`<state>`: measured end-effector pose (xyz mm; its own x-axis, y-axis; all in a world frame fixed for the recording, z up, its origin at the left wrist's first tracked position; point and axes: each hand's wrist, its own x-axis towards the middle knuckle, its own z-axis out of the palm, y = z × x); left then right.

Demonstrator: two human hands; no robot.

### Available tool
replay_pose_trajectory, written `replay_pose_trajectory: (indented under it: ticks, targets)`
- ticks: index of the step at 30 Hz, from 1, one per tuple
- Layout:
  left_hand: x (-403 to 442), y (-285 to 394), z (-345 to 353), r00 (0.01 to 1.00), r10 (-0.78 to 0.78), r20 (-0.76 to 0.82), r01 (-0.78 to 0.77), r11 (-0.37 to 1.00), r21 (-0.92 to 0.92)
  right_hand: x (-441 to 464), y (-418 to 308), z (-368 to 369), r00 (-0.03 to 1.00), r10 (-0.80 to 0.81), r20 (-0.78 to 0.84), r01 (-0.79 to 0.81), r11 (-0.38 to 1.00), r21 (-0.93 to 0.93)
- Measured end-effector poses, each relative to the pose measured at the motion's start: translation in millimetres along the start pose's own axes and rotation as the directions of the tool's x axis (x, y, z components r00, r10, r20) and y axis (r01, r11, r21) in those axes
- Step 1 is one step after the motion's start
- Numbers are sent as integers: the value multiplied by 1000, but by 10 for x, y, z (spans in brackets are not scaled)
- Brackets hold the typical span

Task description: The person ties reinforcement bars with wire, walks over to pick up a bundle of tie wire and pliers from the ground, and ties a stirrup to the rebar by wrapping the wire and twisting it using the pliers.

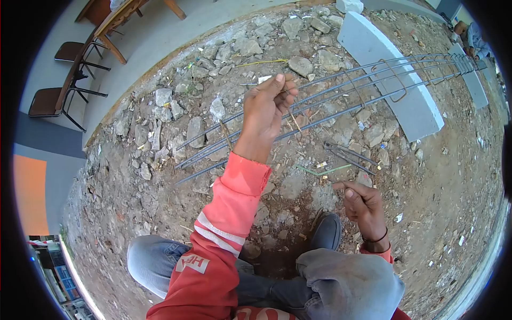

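My left hand (pixel 266 104) is raised over the near part of a long cage of steel reinforcing bars (pixel 333 114), its fingers curled in. Whatever it pinches, if anything, is too small or hidden to name. Lower and to the right, my right hand (pixel 364 207) is closed with thumb against the bent forefinger, and I cannot make out anything in it. A pair of dark long-handled pincers (pixel 350 158) lies on the ground between the right hand and the bars. Bent wire stirrups (pixel 392 80) wrap the bars at intervals.
A grey slab (pixel 392 80) lies under the bars, with another grey slab (pixel 470 80) farther along. Stones (pixel 301 65) and rubble cover the ground. A green strip (pixel 324 170) lies near the pincers. Chairs (pixel 48 101) stand at upper left. Another person (pixel 473 40) is at the far right.
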<state>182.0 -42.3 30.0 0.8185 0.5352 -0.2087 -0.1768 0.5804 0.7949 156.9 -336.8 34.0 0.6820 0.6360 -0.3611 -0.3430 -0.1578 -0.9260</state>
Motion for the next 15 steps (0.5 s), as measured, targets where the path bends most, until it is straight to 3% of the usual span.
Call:
replay_pose_trajectory:
  ticks: [4, 8, 14, 15]
  targets:
    - [80, 392, -120, 996, 76, -37, -78, 994, -72, 2, -106, -388, 998, -1, -60, 4, 999, 45]
    - [168, 679, -266, 974, 184, -135, -197, 976, -93, -152, -45, -629, 996, -61, -59, 53, 990, -132]
    - [225, 675, -364, 940, 230, -250, -263, 959, -108, -597, 2, -1170, 969, 51, -243, -92, 982, -164]
    - [214, 656, -341, 946, 214, -245, -244, 965, -98, -692, 102, -1256, 961, 170, -219, -193, 977, -91]
